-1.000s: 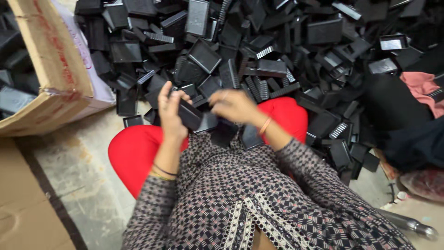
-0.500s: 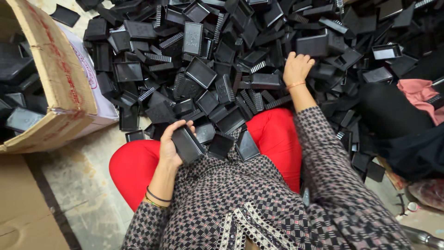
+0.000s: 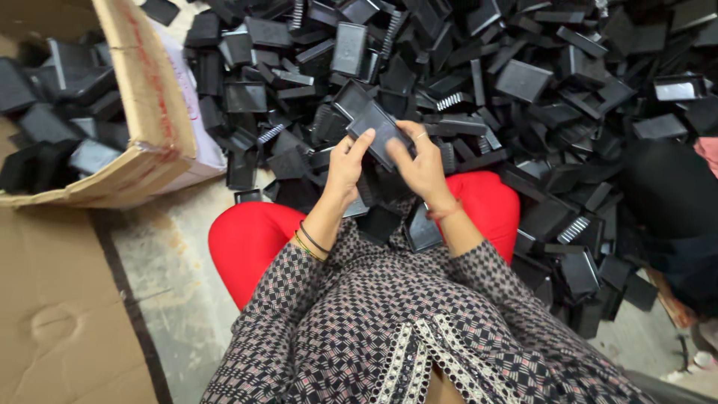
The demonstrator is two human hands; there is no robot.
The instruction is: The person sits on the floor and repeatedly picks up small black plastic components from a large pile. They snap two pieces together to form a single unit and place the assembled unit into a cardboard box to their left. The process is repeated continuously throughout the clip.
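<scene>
A flat black plastic case part [image 3: 380, 133] is held up in front of me by both hands. My left hand [image 3: 345, 168] grips its left edge with fingers curled. Its right side sits under the thumb and fingers of my right hand [image 3: 424, 166]. Below the hands, two or three more black parts [image 3: 420, 228] lie in my lap between my red trouser knees [image 3: 247, 239]. Ahead spreads a big heap of black plastic parts [image 3: 523, 82], some flat lids, some with ribbed combs.
An open cardboard box [image 3: 153, 112] holding several black parts stands at the left. A flattened cardboard sheet [image 3: 60, 322] lies at the lower left on the concrete floor [image 3: 176, 292]. Another person's dark clothing [image 3: 673, 209] is at the right edge.
My right hand has come back from the heap at the upper right to join the left. Both hands now hold one black part, raised higher than before.
</scene>
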